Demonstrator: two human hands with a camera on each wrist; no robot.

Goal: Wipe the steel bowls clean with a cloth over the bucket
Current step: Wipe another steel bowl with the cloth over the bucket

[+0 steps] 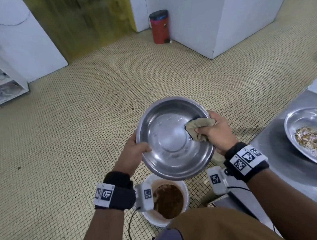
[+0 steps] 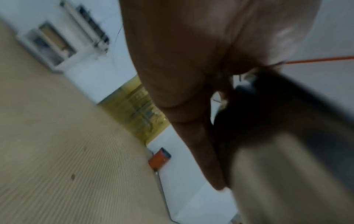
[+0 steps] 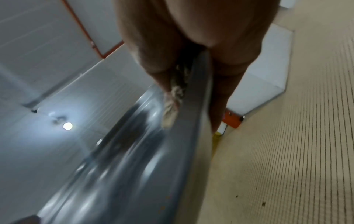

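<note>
In the lower centre of the head view a steel bowl (image 1: 174, 137) is held in the air, tilted so that its shiny inside faces the camera. Its left rim is gripped by the left hand (image 1: 133, 154), the thumb lying over the edge and into the bowl. A crumpled beige cloth (image 1: 199, 127) is clutched in the right hand (image 1: 215, 133) and pressed against the inner wall at the bowl's right side, with fingers curled round the rim there. In the right wrist view the cloth (image 3: 175, 97) is seen bunched between the fingers and the bowl's wall (image 3: 122, 159), though that picture is blurred. The left wrist view is blurred too; the left hand (image 2: 182, 68) is seen against a dark edge.

Directly below the bowl, at the bottom of the head view, a white bucket (image 1: 184, 187) stands on the tiled floor (image 1: 71, 134), holding brown liquid. At the right edge a second steel bowl (image 1: 310, 131) with food scraps rests on a steel bench (image 1: 278, 153). A red bin (image 1: 159, 27) with a dark lid stands by the white wall at the upper centre.
</note>
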